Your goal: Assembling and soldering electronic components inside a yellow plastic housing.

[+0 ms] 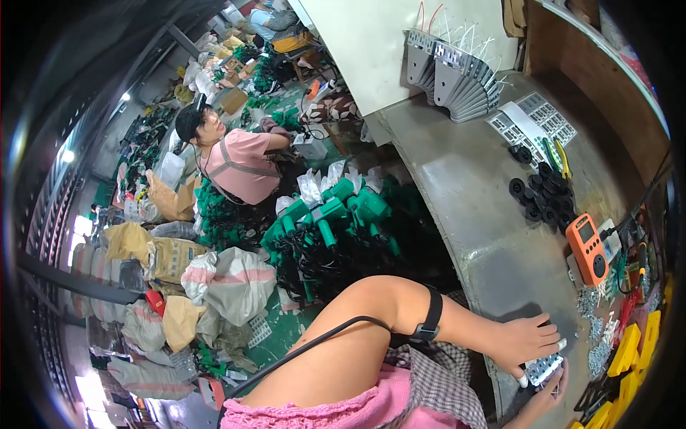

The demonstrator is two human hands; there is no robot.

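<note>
At the bench's near edge, my left hand (525, 346) reaches over a small silvery plate with dark fittings (543, 369). Its thumb and fingers, with white coverings on some tips, grip the plate from either side. Below it, my right hand (544, 402) has its fingers bent against the plate's lower edge, partly hidden. A black strap (431, 318) circles my left forearm. Beyond the hands stands an orange meter with a small screen (587, 249). Several black round knobs (547, 187) lie in a heap beside yellow-handled pliers (563, 159).
Curved grey metal panels with wires (457, 79) stand at the bench's far end, near white cut-out sheets (536, 121). Screws (597, 329) and yellow bins (629, 354) line the right side. Green tools with black cables (329, 211) fill the floor left, where a co-worker (243, 161) sits.
</note>
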